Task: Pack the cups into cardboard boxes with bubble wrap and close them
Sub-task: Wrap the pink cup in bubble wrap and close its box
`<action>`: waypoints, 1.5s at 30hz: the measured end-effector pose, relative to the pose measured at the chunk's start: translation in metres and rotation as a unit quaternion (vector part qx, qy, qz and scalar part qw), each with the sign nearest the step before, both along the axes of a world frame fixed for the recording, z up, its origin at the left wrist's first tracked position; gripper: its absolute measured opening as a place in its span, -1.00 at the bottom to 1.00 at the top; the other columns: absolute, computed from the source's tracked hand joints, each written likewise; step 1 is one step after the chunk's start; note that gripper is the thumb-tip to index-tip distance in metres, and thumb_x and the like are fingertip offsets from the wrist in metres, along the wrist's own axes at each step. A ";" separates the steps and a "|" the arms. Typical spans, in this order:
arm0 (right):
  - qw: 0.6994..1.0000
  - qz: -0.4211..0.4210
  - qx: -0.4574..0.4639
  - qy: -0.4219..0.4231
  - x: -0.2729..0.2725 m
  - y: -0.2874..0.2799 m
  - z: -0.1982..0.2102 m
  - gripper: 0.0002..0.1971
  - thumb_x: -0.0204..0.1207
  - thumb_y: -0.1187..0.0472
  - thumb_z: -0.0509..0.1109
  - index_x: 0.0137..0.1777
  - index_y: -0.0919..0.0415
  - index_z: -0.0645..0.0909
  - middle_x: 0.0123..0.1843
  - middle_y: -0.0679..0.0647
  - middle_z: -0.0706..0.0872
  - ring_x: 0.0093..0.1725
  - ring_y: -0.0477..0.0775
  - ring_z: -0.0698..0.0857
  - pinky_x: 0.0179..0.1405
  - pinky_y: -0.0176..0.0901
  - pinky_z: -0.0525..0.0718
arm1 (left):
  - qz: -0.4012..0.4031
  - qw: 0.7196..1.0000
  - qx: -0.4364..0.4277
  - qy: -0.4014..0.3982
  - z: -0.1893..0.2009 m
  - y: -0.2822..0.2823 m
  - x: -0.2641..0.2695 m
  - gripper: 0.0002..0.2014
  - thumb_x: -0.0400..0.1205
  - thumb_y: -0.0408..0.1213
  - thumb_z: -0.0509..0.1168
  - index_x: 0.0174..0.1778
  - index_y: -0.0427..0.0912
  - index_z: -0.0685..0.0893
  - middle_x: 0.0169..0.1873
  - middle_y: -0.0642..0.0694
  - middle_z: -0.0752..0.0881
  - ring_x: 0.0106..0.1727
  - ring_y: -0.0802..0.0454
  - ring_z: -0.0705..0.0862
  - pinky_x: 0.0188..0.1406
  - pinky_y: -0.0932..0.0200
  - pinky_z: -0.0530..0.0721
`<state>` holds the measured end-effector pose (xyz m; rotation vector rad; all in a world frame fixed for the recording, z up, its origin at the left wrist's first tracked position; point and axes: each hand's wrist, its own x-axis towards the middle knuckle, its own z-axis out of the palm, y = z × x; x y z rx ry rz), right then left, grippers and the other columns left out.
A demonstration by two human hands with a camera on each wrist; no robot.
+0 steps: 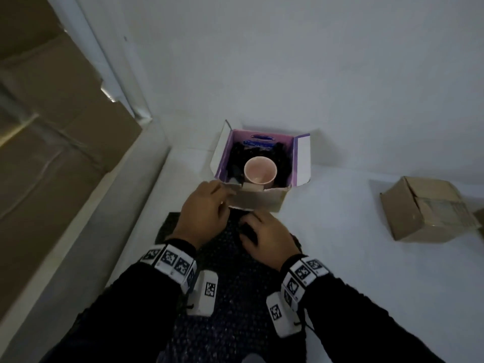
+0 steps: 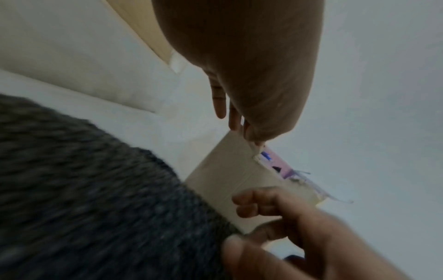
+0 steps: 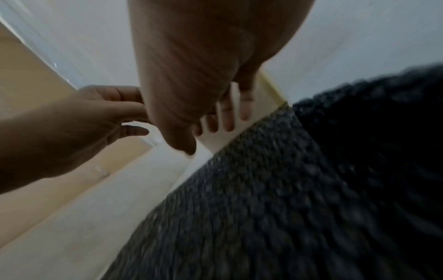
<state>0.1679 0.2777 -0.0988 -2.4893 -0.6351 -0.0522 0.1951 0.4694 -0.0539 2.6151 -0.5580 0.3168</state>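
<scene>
One pink cup (image 1: 260, 171), smooth and round, stands upright in an open cardboard box (image 1: 262, 200) w/ purple-lined flaps, black bubble wrap around it; a blue label on the far inner wall is too blurred to read. Left hand (image 1: 203, 214) pinches the box's near flap, while right hand (image 1: 268, 238) rests w/ relaxed fingers on a dark, knobbly bubble wrap sheet (image 1: 230, 310) spread on the white surface just before the box, grasping nothing. A 2nd box (image 1: 424, 210), plain brown, taped shut, lies well apart at right; both wrists carry square black-and-white marker tags (image 1: 170, 259).
</scene>
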 end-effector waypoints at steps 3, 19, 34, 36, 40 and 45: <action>0.973 -0.030 -0.141 0.179 -0.019 0.010 -0.026 -0.17 0.42 -0.24 0.41 0.61 0.07 0.22 0.44 0.18 0.41 0.41 0.24 0.40 0.32 0.16 0.54 | 0.045 0.996 0.011 0.082 -0.031 0.019 -0.042 -0.63 0.56 -0.27 0.14 0.26 -0.11 0.67 0.10 -0.13 0.65 0.05 -0.16 0.61 0.00 -0.13 0.68; 0.900 -0.113 0.333 0.259 -0.014 0.028 0.070 -0.79 0.59 0.08 0.40 0.06 0.17 0.50 0.01 0.06 0.66 0.02 -0.01 0.63 0.16 -0.06 0.59 | 0.046 0.882 -0.329 0.335 -0.023 0.003 -0.101 -0.03 0.25 0.51 0.38 0.52 0.20 0.22 0.48 0.14 0.46 0.46 0.31 0.45 0.49 0.13 0.44; 0.976 0.005 0.176 0.125 0.006 -0.029 0.103 -0.19 0.30 0.14 0.52 0.47 -0.50 0.31 0.46 -0.22 0.52 0.54 0.04 0.42 0.52 0.26 0.36 | 0.051 0.830 -0.439 0.340 0.051 -0.015 -0.070 -0.74 0.57 -0.54 0.28 -0.12 -0.14 0.83 -0.09 -0.24 0.82 -0.05 -0.14 0.76 0.16 -0.12 0.67; 0.977 -0.007 0.159 0.143 0.007 -0.030 0.108 -0.49 0.41 0.02 0.53 0.33 -0.38 0.53 0.30 -0.12 0.70 0.38 0.03 0.61 0.41 0.16 0.50 | 0.032 0.833 -0.457 0.310 0.059 -0.015 -0.066 -0.76 0.59 -0.52 0.29 -0.04 -0.12 0.77 -0.07 -0.18 0.81 -0.02 -0.08 0.75 0.11 -0.03 0.68; 0.957 -0.063 0.256 0.120 0.007 -0.033 0.120 -0.73 0.60 0.12 0.41 0.29 0.03 0.62 0.15 -0.04 0.77 0.18 -0.02 0.71 0.25 -0.05 0.64 | 0.029 0.826 -0.457 0.327 0.067 -0.008 -0.060 -0.63 0.46 -0.34 0.51 0.16 -0.15 0.64 -0.01 -0.17 0.80 0.00 -0.04 0.77 -0.03 0.13 0.70; 0.902 -0.089 0.398 0.143 0.009 -0.041 0.143 -0.66 0.52 0.58 0.24 0.12 0.22 0.67 0.00 -0.04 0.78 0.01 -0.13 0.74 0.00 -0.29 0.65 | 0.027 0.870 -0.294 0.395 0.061 -0.009 -0.062 -0.78 0.48 -0.36 0.54 0.03 -0.15 0.78 -0.05 -0.05 0.84 -0.01 0.04 0.80 0.08 0.11 0.74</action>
